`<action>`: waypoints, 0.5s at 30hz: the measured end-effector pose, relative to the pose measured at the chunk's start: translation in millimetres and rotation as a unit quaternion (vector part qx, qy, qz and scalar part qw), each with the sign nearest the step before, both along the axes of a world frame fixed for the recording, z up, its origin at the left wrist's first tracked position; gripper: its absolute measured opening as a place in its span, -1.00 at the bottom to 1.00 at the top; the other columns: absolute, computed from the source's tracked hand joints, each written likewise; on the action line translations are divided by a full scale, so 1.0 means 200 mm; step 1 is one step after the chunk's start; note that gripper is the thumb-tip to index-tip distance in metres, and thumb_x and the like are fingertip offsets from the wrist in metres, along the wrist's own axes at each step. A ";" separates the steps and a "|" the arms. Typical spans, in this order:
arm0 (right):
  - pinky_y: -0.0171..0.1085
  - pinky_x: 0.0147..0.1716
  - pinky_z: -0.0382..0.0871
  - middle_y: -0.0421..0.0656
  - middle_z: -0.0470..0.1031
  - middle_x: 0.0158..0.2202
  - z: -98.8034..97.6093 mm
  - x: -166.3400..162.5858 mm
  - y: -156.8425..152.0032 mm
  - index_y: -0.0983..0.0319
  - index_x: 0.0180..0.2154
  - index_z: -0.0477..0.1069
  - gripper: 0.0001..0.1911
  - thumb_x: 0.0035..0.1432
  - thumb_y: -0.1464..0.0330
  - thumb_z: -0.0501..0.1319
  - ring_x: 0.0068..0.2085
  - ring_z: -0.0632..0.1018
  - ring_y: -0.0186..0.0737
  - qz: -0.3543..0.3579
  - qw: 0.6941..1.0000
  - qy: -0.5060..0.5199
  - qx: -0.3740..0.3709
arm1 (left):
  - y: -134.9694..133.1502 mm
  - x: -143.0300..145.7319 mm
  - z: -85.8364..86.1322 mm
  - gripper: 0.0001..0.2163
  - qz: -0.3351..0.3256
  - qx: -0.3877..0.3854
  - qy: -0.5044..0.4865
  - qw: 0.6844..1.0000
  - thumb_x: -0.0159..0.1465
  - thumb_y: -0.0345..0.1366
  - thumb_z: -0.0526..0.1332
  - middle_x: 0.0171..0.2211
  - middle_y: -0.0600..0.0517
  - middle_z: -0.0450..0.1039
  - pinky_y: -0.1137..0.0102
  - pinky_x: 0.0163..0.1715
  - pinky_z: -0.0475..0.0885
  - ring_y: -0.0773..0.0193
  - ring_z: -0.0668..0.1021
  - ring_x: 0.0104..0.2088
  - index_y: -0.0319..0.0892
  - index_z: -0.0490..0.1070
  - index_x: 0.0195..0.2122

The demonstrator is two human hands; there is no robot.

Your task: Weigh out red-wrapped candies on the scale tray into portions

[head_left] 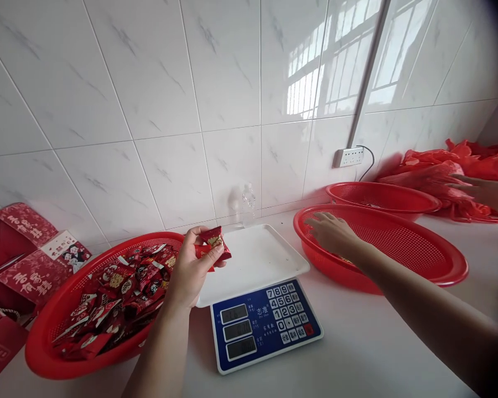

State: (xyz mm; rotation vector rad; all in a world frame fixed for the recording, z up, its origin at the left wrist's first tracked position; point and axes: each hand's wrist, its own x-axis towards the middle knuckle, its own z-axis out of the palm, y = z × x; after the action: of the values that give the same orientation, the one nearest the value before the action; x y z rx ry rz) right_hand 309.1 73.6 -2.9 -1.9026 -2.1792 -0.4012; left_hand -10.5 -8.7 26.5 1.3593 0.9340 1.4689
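Observation:
My left hand (196, 265) is closed around a few small red wrapped sweets (216, 239) with gold print, over the left side of the scale's white tray (259, 251). My right hand (334, 235) reaches into the near right red basket (431, 265), palm down at its left side, fingers apart. A bit of gold wrapper shows under that hand; the rest there is hidden. The digital scale (268, 326) has a blue keypad panel and lit displays too blurred to read. Left of it, a red basket (45, 354) holds many wrapped sweets (124, 290).
A second red basket (382, 193) stands behind the right one. Red bags (440, 171) lie at the far right, with another person's hand (477, 190) over them. A clear bottle (248, 204) stands by the tiled wall. Red printed boxes (29, 265) are at left.

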 end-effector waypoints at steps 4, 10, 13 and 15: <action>-0.01 -0.04 0.32 0.04 0.40 0.07 0.05 -0.18 -0.07 0.21 -0.04 0.43 -0.68 0.22 0.30 0.05 0.07 0.40 0.03 0.103 0.985 0.136 0.031 | 0.02 0.02 -0.04 -0.61 -0.017 -0.007 0.056 0.998 0.10 -0.23 0.32 -0.25 0.06 0.39 0.39 -0.40 0.52 0.31 0.56 -0.37 -0.10 0.27 -0.07; -0.23 -0.23 0.40 -0.07 0.56 -0.20 0.14 -0.59 -0.24 0.24 -0.13 0.43 -0.64 0.20 0.14 0.10 -0.20 0.54 -0.20 0.349 0.826 0.420 -0.138 | 0.02 0.08 -0.07 -0.48 -0.036 -0.030 0.128 0.991 0.11 -0.24 0.31 -0.16 0.00 0.40 0.37 -0.41 0.52 0.31 0.57 -0.40 -0.05 0.13 0.05; -0.29 -0.39 0.32 -0.16 0.55 -0.40 0.14 -0.72 -0.26 0.23 -0.34 0.42 -0.78 0.19 0.22 0.13 -0.38 0.51 -0.28 0.314 0.837 0.425 -0.142 | 0.02 0.10 -0.08 -0.45 -0.026 -0.040 0.139 0.989 0.11 -0.21 0.31 -0.14 -0.01 0.39 0.39 -0.43 0.51 0.32 0.57 -0.40 -0.03 0.07 0.07; -0.32 -0.45 0.25 -0.19 0.51 -0.47 0.12 -0.76 -0.25 0.21 -0.43 0.37 -0.80 0.18 0.26 0.13 -0.45 0.47 -0.31 0.271 0.864 0.409 -0.109 | 0.03 0.09 -0.09 -0.45 -0.007 -0.042 0.145 0.989 0.13 -0.18 0.28 -0.14 -0.01 0.38 0.40 -0.49 0.50 0.34 0.55 -0.44 -0.02 0.04 0.08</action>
State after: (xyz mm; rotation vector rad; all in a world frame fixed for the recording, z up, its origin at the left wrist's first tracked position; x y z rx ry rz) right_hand 157.3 23.6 21.7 -1.0960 -2.0217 0.6625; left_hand 8.3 -1.8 9.3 1.5389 1.1529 1.2253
